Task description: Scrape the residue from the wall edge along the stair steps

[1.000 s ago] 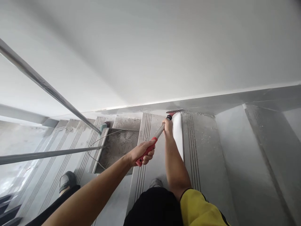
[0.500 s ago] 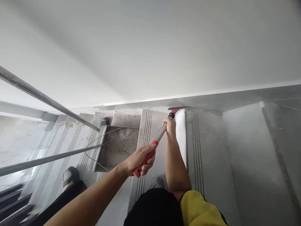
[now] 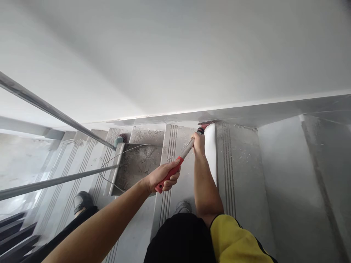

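Note:
A long-handled scraper (image 3: pixel 188 148) with a grey shaft and red grip slants across the stairs. My left hand (image 3: pixel 165 176) is closed around its red grip at the lower end. Higher up, my right hand (image 3: pixel 199 142) wraps the shaft just below the black collar. The scraper's red head (image 3: pixel 206 126) is at the back corner of a stair, against the grey skirting (image 3: pixel 236 114). Loose crumbs lie on the tread (image 3: pixel 183 146) beside the shaft. From this view I cannot tell how firmly the blade presses.
A dustpan (image 3: pixel 142 160) full of grey debris rests on the stairs to the left, with a thin wire across it. A brush (image 3: pixel 119 140) stands behind it. Two long poles (image 3: pixel 63 119) reach in from the left. My shoes (image 3: pixel 83 201) are on different steps.
The scraper's grip end and my left hand have moved up toward the wall. Its head has shifted slightly right along the skirting. The whole view has moved a little.

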The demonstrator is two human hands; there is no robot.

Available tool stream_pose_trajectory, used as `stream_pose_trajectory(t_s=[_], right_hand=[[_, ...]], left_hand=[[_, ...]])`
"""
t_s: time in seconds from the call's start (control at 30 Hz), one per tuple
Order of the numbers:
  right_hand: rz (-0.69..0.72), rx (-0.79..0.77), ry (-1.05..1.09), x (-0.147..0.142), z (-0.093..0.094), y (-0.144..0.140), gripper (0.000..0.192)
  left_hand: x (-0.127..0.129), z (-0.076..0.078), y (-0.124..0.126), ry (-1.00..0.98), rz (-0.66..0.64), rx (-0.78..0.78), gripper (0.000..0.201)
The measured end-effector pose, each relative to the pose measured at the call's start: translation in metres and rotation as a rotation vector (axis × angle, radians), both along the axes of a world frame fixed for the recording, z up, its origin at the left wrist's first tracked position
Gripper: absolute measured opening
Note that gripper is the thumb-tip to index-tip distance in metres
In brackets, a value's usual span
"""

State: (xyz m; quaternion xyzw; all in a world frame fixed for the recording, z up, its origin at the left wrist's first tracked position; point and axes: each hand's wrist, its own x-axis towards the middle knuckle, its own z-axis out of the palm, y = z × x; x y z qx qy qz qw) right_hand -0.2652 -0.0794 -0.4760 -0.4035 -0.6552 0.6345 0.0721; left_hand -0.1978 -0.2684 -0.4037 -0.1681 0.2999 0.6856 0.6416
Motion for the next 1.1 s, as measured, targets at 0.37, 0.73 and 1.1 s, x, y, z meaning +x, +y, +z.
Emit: stream_pose_trajectory(t_s=[0.37, 0.73, 1.1], right_hand=[[-0.013, 0.328, -0.285, -0.011, -0.01, -0.011, 0.021], [0.091, 0.479, -0.308, -0.003, -0.019, 0.002, 0.022], [0.22, 0.517, -0.468, 0.003, -0.023, -0.002, 0.04]], left_hand=[[-0.024, -0.044, -0.02, 0.425, -0.236, -0.245, 0.057], [-0.019, -0.053, -0.005, 0.535, -0.226, -0.293, 0.057], [-0.01, -0.08, -0.004, 0.515, -0.227, -0.237, 0.058]])
